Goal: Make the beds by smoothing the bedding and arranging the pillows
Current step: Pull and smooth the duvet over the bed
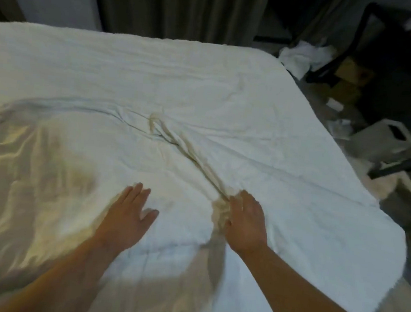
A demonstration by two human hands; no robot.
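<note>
Both hands lie flat on the white duvet (181,84), fingers straight and a little spread, holding nothing. Left hand (129,214) presses the near middle of the bed. Right hand (246,221) rests just right of a bunched fold (187,151) that runs from its fingers to the far left. Grey curtains (177,6) hang beyond the far edge. White cloth (305,57) lies on the floor, far right.

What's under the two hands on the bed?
Both the left hand and right hand lie flat on the white duvet, beside a long crease. Whatever is beneath the duvet is covered, so it cannot be seen.
</note>
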